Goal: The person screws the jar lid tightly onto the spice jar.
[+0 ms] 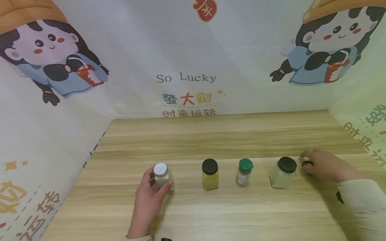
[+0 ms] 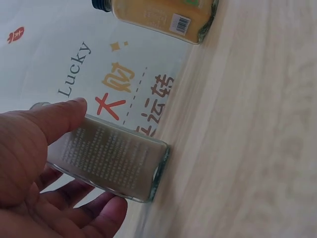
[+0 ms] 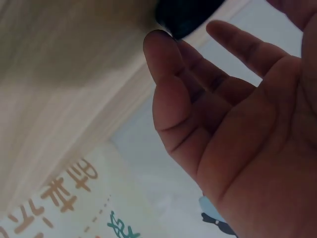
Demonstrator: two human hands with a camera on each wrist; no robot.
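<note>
My left hand (image 1: pixel 150 192) grips a square glass jar (image 2: pixel 111 156) with a white cap (image 1: pixel 161 169), its thumb on one side and fingers bent round the other. Small print covers the side of this jar. At the far right of the row, my right hand (image 1: pixel 327 165) curls round a small dark round object (image 1: pixel 307 164), mostly hidden by the fingers. In the right wrist view the dark object (image 3: pixel 185 17) sits at the top edge, right at the fingertips. Nearest to that hand stands a black-lidded jar (image 1: pixel 282 174) with pale contents.
Between the hands stand a yellow-filled jar (image 1: pixel 210 174) with a black lid and a small green-capped bottle (image 1: pixel 244 172). They form a row on the wood-grain table (image 1: pixel 211 214). Printed cloth (image 1: pixel 241 57) rises at the table's back and sides.
</note>
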